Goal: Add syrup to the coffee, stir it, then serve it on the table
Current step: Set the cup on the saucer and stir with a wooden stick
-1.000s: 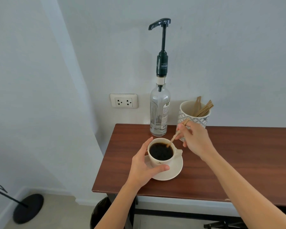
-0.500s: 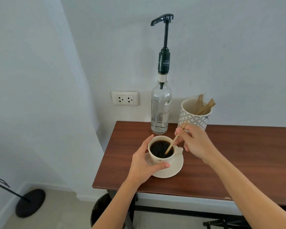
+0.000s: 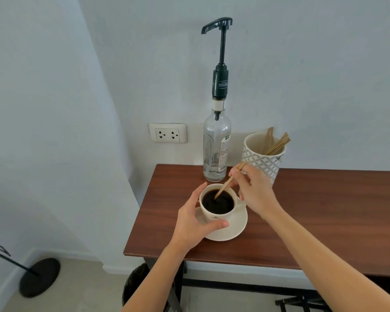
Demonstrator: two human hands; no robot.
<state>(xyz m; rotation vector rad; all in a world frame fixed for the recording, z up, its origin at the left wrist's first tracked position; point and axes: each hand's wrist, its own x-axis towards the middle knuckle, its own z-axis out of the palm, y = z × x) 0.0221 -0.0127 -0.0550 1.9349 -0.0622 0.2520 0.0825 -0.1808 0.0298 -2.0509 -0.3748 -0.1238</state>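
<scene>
We saw a brown table (image 3: 324,210) by a white wall (image 3: 302,64). White cup (image 3: 214,218) w/ black coffee (on saucer (image 3: 236,228)): left hand (image 3: 193,224) gripped it at 9 o'clock, right hand (image 3: 254,192) pinched a stirrer (image 3: 223,189).

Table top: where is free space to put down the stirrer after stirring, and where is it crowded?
The table is bare to the right of the saucer and in front of the patterned cup, out to the picture's right edge. Its back-left corner is crowded: syrup bottle, coffee cup, left hand and right hand with the stirrer.

"TEISSEIRE" in white on the dark pump collar (image 3: 220,84) of the syrup bottle (image 3: 216,149).
</scene>
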